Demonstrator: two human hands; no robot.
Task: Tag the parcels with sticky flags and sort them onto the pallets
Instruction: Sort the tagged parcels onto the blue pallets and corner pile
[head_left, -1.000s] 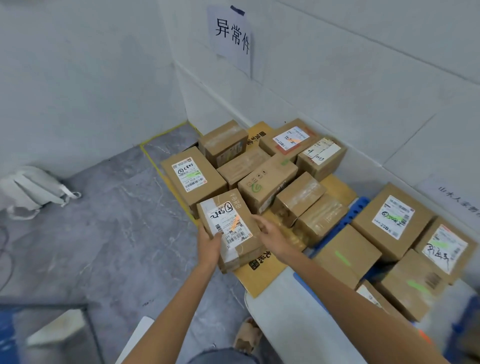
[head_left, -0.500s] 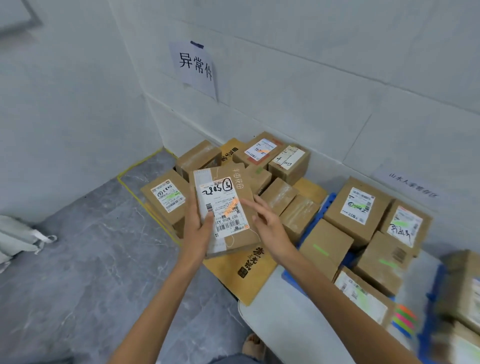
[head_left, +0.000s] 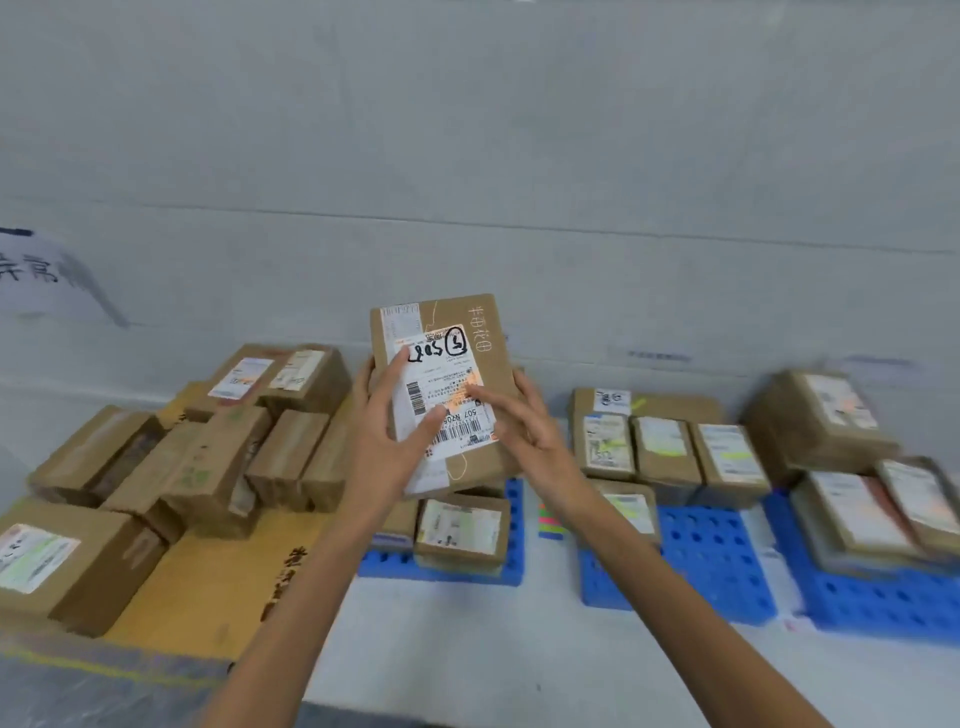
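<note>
I hold a brown cardboard parcel (head_left: 485, 332) up in front of the wall. Its white label carries a handwritten "507", a circled 5 and an orange sticky flag (head_left: 470, 397). My left hand (head_left: 387, 447) grips its left edge, thumb behind and fingers spread over the label. My right hand (head_left: 527, 434) grips the right edge, with its fingers lying across the label by the orange flag. A pad of coloured sticky flags (head_left: 549, 520) lies on the white floor sheet below my right wrist. Blue pallets (head_left: 719, 551) below carry tagged parcels.
A yellow cardboard sheet (head_left: 208, 577) at the left bears several brown parcels. Another blue pallet (head_left: 447, 570) sits under my hands and a third (head_left: 883, 603) at the right, both with parcels. A paper sign (head_left: 36, 275) hangs on the wall at the left.
The parcel came up off the pile on the cardboard sheet and moved right, over the blue pallets. My right hand's fingers slid onto the label. My view swung to the right.
</note>
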